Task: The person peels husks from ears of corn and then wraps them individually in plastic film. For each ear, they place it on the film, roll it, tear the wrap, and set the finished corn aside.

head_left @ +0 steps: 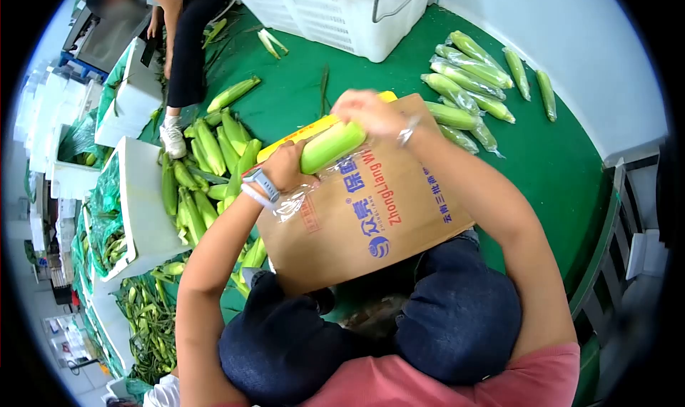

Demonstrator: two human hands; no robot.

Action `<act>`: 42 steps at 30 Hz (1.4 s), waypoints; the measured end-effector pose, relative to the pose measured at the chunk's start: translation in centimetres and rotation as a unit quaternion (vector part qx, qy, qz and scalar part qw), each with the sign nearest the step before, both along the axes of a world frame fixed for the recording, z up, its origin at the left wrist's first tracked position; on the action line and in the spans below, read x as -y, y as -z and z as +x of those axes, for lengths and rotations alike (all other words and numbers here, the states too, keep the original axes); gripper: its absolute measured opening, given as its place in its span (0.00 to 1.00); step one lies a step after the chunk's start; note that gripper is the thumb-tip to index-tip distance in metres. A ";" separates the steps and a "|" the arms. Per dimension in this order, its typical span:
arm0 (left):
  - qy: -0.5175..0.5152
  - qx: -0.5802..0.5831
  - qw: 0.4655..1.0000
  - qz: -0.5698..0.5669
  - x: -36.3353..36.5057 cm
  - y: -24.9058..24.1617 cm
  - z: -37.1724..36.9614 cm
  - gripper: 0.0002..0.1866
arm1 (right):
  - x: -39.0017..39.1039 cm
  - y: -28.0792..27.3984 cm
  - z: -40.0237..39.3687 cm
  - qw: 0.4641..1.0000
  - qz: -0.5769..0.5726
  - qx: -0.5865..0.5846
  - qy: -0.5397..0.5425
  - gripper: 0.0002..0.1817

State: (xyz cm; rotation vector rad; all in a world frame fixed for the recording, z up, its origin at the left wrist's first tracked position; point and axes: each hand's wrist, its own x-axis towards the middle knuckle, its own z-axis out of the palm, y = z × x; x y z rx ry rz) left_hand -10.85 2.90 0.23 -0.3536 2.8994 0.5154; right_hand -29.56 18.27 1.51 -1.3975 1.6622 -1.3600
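A pale green ear of corn [332,147] lies slantwise over a brown cardboard box [421,214] on my lap. My left hand [284,167], with a watch at the wrist, is closed around its lower left end. Clear plastic film [291,206] hangs beside that hand, over the cardboard. At the upper right end of the corn is my right hand [365,113], its fingers smeared by motion. Behind the corn runs the yellow edge of a flat thing [314,128] with red markings.
Unwrapped corn [207,146] is piled on the green floor at left. Several film-wrapped ears [467,72] lie at right. A white basket [321,14] stands ahead. Along the left are white foam boxes [153,200]. Another person [193,43] sits at upper left.
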 end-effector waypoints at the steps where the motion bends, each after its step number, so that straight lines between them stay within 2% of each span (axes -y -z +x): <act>1: 0.003 0.029 0.999 -0.014 -0.1 -0.4 0.0 0.44 | 1.8 2.6 0.9 0.989 0.010 -0.137 -0.047 0.16; 2: -0.009 -0.015 0.996 -0.089 -1.0 -1.3 0.5 0.35 | 2.0 2.5 1.7 0.989 0.001 -0.136 -0.050 0.16; 3: -0.014 -0.015 0.995 -0.097 -1.3 -1.8 1.3 0.35 | 1.7 2.5 2.8 0.964 -0.010 -0.267 -0.018 0.21; 4: -0.024 -0.158 0.969 -0.188 -1.7 -2.1 2.2 0.30 | 1.6 2.5 3.4 0.920 -0.021 -0.392 0.012 0.27; 5: -0.035 -0.292 0.916 -0.274 -2.5 -2.1 3.6 0.25 | 1.5 2.4 3.3 0.920 -0.026 -0.391 0.002 0.27; 6: 0.001 -0.299 0.914 -0.275 -3.5 -1.9 6.0 0.20 | 1.4 2.4 3.1 0.902 0.031 -0.430 -0.033 0.31; 7: 0.007 -0.288 0.929 -0.233 -4.8 -1.6 7.4 0.22 | 1.5 2.2 3.0 0.877 0.085 -0.468 -0.062 0.35; 9: -0.125 -0.177 0.955 -0.202 -6.0 0.4 8.7 0.26 | 2.0 1.8 3.2 0.864 0.087 -0.492 -0.059 0.33; 10: -0.139 -0.193 0.945 -0.222 -5.0 2.1 8.9 0.26 | 2.1 1.5 3.0 0.866 0.110 -0.483 -0.063 0.33; 11: -0.147 -0.123 0.952 -0.237 -4.3 2.0 8.6 0.18 | 2.1 1.3 2.9 0.867 0.134 -0.475 -0.067 0.32; 13: -0.063 -0.013 0.957 -0.282 -2.2 3.6 10.2 0.09 | 1.5 1.3 3.0 0.865 0.126 -0.482 -0.058 0.31; 15: -0.049 0.060 0.952 -0.295 -3.0 1.6 13.3 0.07 | -0.2 1.0 3.1 0.873 0.176 -0.453 -0.036 0.30; 16: -0.065 0.092 0.955 -0.274 -3.7 -0.2 14.8 0.06 | -1.4 1.5 3.2 0.871 0.146 -0.467 -0.039 0.30; 17: -0.105 0.129 0.962 -0.219 -4.0 -2.1 16.0 0.06 | -3.1 1.9 3.9 0.858 0.109 -0.499 -0.048 0.30; 18: -0.044 0.103 0.981 -0.155 -2.8 -2.3 17.7 0.06 | -4.8 2.1 4.9 0.843 0.072 -0.530 -0.057 0.31; 19: -0.123 0.169 0.976 0.058 -3.4 -5.1 17.5 0.11 | -6.7 1.9 5.9 0.837 0.057 -0.540 -0.072 0.31; 20: -0.138 0.097 0.951 0.258 -3.9 -6.2 18.0 0.14 | -8.5 1.7 7.0 0.828 0.041 -0.552 -0.086 0.31; 21: -0.146 0.019 0.883 0.446 -4.3 -7.0 18.4 0.17 | -10.5 2.0 8.4 0.841 0.028 -0.528 -0.113 0.31; 23: -0.093 0.080 0.838 0.531 -6.0 -9.4 16.9 0.18 | -13.3 1.4 10.9 0.855 0.022 -0.498 -0.139 0.30; 24: -0.014 0.052 0.858 0.512 -7.1 -8.1 16.1 0.18 | -13.8 -0.1 12.2 0.878 0.100 -0.422 -0.201 0.27; 25: 0.036 0.083 0.867 0.491 -8.5 -7.4 14.9 0.17 | -13.8 -0.9 13.0 0.887 0.177 -0.339 -0.258 0.25; 26: 0.091 0.061 0.891 0.441 -9.7 -5.7 13.9 0.17 | -13.3 -1.0 13.1 0.887 0.182 -0.339 -0.256 0.25; 27: 0.145 0.037 0.910 0.386 -10.7 -4.7 12.7 0.17 | -12.2 -1.2 12.6 0.875 0.143 -0.400 -0.233 0.23; 28: 0.151 0.038 0.909 0.388 -11.5 -4.3 11.5 0.17 | -11.0 -1.4 12.0 0.857 0.104 -0.459 -0.209 0.20; 29: 0.137 0.107 0.963 0.205 -12.4 -4.7 10.3 0.17 | -9.6 -0.8 11.3 0.840 0.088 -0.506 -0.173 0.20; 30: 0.118 0.170 0.978 0.012 -13.4 -4.9 9.2 0.18 | -7.7 0.2 10.3 0.819 0.072 -0.553 -0.136 0.19; 31: 0.120 0.166 0.979 0.010 -14.4 -4.8 8.0 0.18 | -5.3 1.1 9.2 0.821 0.110 -0.550 -0.108 0.19; 33: 0.043 -0.035 0.986 -0.156 -16.3 -4.3 5.9 0.34 | -0.1 2.9 6.7 0.819 0.151 -0.553 -0.036 0.19; 34: 0.029 -0.062 0.979 -0.192 -16.6 -3.7 5.0 0.45 | 2.2 3.4 5.5 0.815 0.155 -0.558 0.008 0.19; 35: 0.017 -0.088 0.970 -0.227 -16.3 -2.8 4.2 0.56 | 3.9 2.2 4.6 0.840 0.195 -0.504 0.043 0.19; 36: -0.001 -0.039 0.972 -0.232 -15.4 -2.4 2.9 0.66 | 5.0 0.7 3.7 0.861 0.233 -0.446 0.077 0.18; 37: -0.026 -0.087 0.951 -0.295 -13.9 0.3 1.5 0.66 | 5.6 -0.3 2.6 0.862 0.235 -0.442 0.080 0.18; 39: -0.078 0.018 0.986 -0.148 -11.1 -1.1 -1.3 0.59 | 6.2 -1.4 0.8 0.850 0.346 -0.394 0.047 0.14; 40: -0.063 -0.023 0.988 -0.136 -9.6 -1.4 -2.2 0.56 | 6.3 -0.6 0.3 0.850 0.348 -0.392 0.051 0.14; 41: -0.050 -0.085 0.992 -0.080 -7.5 0.1 -3.0 0.48 | 6.4 0.9 -0.1 0.819 0.395 -0.416 -0.001 0.13; 42: -0.036 -0.071 0.996 -0.048 -6.3 0.6 -3.5 0.44 | 6.3 1.5 -0.4 0.784 0.438 -0.436 -0.051 0.13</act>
